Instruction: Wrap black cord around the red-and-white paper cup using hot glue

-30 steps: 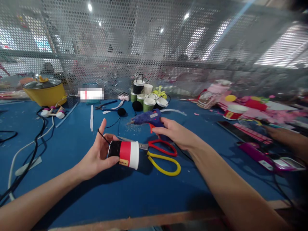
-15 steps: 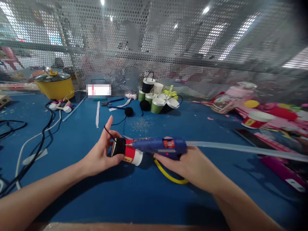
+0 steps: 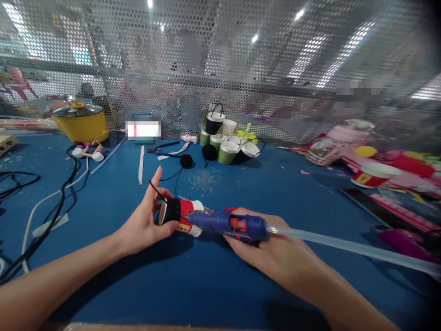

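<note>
My left hand [image 3: 151, 218] is closed around a red and white paper cup [image 3: 186, 207] lying on its side, its open end turned left. A black cord [image 3: 174, 210] is wrapped in a band round the cup near its rim, and a loose strand of it runs over my raised index finger. My right hand [image 3: 272, 241] grips a blue glue gun [image 3: 213, 221] with a long clear glue stick [image 3: 341, 248] sticking out of its back. The gun's nozzle points left, at the cup beside the cord band; whether it touches cannot be told.
A ball of black cord [image 3: 186, 161], pliers [image 3: 161, 148] and several small cups [image 3: 227, 152] stand or lie farther back. At left are a yellow pot [image 3: 81, 126] and cables [image 3: 62, 202]. A phone [image 3: 361, 204] and a red bowl [image 3: 374, 175] lie at right.
The glue gun's back end and my right hand have swung down and toward me, so the glue stick slants more. My left hand and the cup have barely moved.
</note>
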### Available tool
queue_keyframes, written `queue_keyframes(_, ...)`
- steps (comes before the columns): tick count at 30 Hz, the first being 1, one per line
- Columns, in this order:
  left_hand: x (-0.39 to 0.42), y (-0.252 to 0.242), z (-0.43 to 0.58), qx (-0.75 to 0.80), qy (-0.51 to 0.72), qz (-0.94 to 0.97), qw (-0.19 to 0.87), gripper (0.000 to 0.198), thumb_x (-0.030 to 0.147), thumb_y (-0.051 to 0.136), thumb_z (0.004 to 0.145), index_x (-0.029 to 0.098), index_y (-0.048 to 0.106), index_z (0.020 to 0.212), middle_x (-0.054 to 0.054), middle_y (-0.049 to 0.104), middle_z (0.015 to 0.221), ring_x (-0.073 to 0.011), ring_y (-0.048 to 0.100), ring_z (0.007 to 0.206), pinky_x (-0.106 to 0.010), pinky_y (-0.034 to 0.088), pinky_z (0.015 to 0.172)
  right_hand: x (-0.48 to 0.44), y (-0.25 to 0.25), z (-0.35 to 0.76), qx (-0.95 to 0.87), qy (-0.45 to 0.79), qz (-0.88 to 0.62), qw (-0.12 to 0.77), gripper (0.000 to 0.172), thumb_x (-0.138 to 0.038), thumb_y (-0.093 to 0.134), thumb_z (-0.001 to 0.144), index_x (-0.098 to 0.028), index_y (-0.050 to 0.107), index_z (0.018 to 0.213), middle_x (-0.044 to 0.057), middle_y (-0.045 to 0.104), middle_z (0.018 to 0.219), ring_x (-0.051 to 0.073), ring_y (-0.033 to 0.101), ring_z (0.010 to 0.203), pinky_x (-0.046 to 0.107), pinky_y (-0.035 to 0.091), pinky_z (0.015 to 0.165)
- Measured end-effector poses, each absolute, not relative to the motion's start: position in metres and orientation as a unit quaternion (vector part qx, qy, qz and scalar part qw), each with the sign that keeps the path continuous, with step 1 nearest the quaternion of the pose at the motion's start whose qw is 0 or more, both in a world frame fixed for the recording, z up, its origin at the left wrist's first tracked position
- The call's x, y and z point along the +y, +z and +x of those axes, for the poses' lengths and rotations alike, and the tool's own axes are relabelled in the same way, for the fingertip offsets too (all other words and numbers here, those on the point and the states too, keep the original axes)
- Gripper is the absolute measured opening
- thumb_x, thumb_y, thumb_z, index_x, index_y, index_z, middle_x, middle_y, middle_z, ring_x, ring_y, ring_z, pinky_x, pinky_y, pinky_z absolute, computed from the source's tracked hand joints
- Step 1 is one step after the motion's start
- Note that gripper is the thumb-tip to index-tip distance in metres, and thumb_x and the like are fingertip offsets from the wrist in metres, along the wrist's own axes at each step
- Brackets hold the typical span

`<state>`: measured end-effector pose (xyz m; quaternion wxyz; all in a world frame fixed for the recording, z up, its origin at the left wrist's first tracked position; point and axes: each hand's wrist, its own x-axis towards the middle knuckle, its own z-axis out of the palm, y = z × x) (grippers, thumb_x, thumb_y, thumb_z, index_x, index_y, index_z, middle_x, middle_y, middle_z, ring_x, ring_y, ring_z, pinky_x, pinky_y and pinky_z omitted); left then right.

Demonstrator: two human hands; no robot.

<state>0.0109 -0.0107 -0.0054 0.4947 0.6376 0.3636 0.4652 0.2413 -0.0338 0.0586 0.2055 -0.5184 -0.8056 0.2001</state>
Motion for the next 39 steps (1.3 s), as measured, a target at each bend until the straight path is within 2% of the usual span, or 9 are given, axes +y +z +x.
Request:
queue_keyframes(9, -0.009, -0.008, 0.01, 0.359, 0.469, 0.659, 0.467, 0.1, 0.015, 0.065, 0.069, 0.034, -0.001, 0.142, -0.002, 0.045, 0.101, -0.0161, 0.051, 0.088, -0.034, 0.042, 0.083, -0.037, 0.063, 0.239, -0.799, 0.217, -0.53, 0.183, 0.01, -0.028, 0.049, 0.077, -0.022, 0.054, 0.07, 0.0, 0.057, 0.062, 0.016, 0.049, 0.055, 0.029, 0.041, 0.053)
queue_keyframes(15, -0.011, -0.008, 0.011, 0.333, 0.47, 0.674, 0.463, 0.098, 0.012, 0.063, 0.071, 0.037, 0.0, 0.142, -0.002, 0.044, 0.103, -0.0148, 0.05, 0.086, -0.029, 0.044, 0.076, -0.033, 0.063, 0.241, -0.803, 0.17, -0.539, 0.189, 0.016, -0.024, 0.049, 0.075, -0.023, 0.044, 0.06, -0.002, 0.052, 0.057, 0.013, 0.044, 0.051, 0.027, 0.036, 0.05)
queue_keyframes(22, -0.011, -0.009, 0.011, 0.312, 0.465, 0.689, 0.459, 0.098, 0.01, 0.061, 0.072, 0.04, -0.003, 0.141, -0.002, 0.042, 0.105, -0.0142, 0.05, 0.087, -0.026, 0.045, 0.072, -0.035, 0.065, 0.24, -0.791, 0.182, -0.544, 0.212, 0.016, -0.024, 0.05, 0.077, -0.023, 0.046, 0.062, -0.002, 0.053, 0.057, 0.013, 0.045, 0.05, 0.026, 0.038, 0.047)
queue_keyframes(30, -0.01, -0.009, 0.012, 0.288, 0.473, 0.705, 0.444, 0.097, 0.008, 0.06, 0.073, 0.038, -0.002, 0.141, -0.003, 0.041, 0.107, -0.0146, 0.049, 0.09, -0.028, 0.045, 0.076, -0.036, 0.063, 0.241, -0.798, 0.178, -0.537, 0.208, 0.015, -0.023, 0.05, 0.077, -0.023, 0.046, 0.062, -0.002, 0.053, 0.056, 0.014, 0.047, 0.049, 0.028, 0.041, 0.048)
queue_keyframes(39, -0.012, -0.008, 0.011, 0.26, 0.464, 0.744, 0.404, 0.096, 0.005, 0.058, 0.072, 0.038, 0.0, 0.141, -0.004, 0.042, 0.108, -0.0152, 0.048, 0.091, -0.03, 0.044, 0.078, -0.026, 0.069, 0.241, -0.854, 0.079, -0.477, 0.192, 0.015, -0.017, 0.048, 0.077, -0.023, 0.06, 0.07, 0.005, 0.062, 0.068, 0.017, 0.058, 0.06, 0.029, 0.048, 0.059)
